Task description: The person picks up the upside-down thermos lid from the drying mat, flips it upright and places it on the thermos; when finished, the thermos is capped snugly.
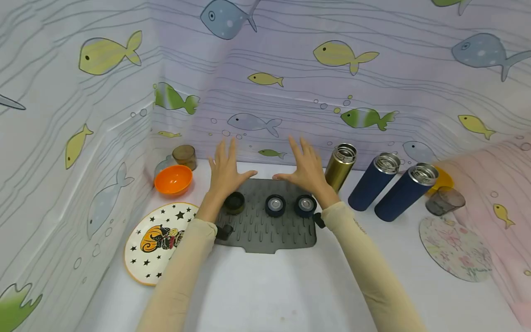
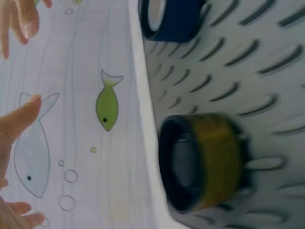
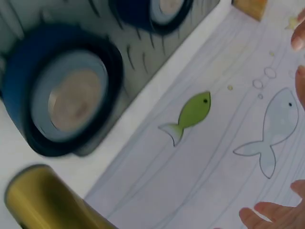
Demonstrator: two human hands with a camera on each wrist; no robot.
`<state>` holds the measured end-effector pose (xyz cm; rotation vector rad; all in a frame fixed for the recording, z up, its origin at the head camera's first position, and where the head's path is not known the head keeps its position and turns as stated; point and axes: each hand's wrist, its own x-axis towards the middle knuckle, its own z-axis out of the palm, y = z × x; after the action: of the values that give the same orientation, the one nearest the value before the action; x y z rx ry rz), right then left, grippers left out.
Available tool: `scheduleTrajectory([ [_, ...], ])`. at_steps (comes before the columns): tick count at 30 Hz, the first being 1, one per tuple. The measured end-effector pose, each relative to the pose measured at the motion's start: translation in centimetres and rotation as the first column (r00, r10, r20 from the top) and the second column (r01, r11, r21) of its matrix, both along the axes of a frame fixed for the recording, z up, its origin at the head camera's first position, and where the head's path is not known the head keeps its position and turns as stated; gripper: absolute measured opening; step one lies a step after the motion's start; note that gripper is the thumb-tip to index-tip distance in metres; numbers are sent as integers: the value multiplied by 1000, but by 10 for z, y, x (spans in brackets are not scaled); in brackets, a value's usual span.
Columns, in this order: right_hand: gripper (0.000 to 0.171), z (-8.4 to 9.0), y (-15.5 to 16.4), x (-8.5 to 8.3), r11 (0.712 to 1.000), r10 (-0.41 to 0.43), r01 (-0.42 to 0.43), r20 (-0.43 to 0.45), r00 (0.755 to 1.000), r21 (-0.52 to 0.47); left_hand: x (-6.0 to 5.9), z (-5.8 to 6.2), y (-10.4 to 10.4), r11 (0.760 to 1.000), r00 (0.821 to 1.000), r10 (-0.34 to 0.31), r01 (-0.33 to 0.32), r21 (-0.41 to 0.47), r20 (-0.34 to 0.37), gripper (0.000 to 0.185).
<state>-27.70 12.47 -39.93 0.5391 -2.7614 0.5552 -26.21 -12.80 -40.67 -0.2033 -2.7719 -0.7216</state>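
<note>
Hovering with fingers spread and straight, both hands apart and holding nothing: left hand (image 1: pixel 225 171) and right hand (image 1: pixel 305 169) raised above the far edge of the dark grey ribbed rubber mat (image 1: pixel 265 230) on the white tabletop (image 1: pixel 290 286). Three round flask lids in a row across the mat, all lying flat with open insides facing up: one olive-gold lid (image 1: pixel 234 203) just under the left wrist, then two navy-blue lids with silver centres, the middle one (image 1: pixel 275 205) and the right one (image 1: pixel 305 205) beside the right wrist. Up close from the left wrist, the olive-gold lid (image 2: pixel 202 162) near the mat's edge, a navy lid (image 2: pixel 171 19) further along.

Three tall metal flasks standing open-mouthed right of the mat, long axes upright but appearing to lean right in the wide-angle head view: one gold flask (image 1: pixel 340 167) nearest the right hand, two navy-blue flasks (image 1: pixel 374 181) (image 1: pixel 405 192) beyond it.

Elsewhere: one orange bowl (image 1: pixel 173 179), one brown translucent cup (image 1: pixel 185 156), one star-patterned plate with a pumpkin picture (image 1: pixel 159 242) at left; one floral round plate (image 1: pixel 456 249) and one grey translucent cup (image 1: pixel 445 201) at right.
</note>
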Motion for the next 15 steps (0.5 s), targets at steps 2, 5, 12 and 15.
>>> scheduleTrajectory([
  [2,124,-6,1,5,999,13,-13,-12,1000,-32,8,-7,-2,996,1000,13,-13,91,-3,109],
  [5,122,-13,1,12,998,17,-17,-14,1000,-67,19,-19,-3,979,999,30,-32,200,10,103],
  [12,114,-23,-3,22,993,11,-5,49,999,-116,40,-47,-1,963,997,31,-47,266,65,97],
  [15,113,-26,-5,26,992,18,-8,78,997,-126,50,-60,1,968,994,28,-54,244,108,97],
])
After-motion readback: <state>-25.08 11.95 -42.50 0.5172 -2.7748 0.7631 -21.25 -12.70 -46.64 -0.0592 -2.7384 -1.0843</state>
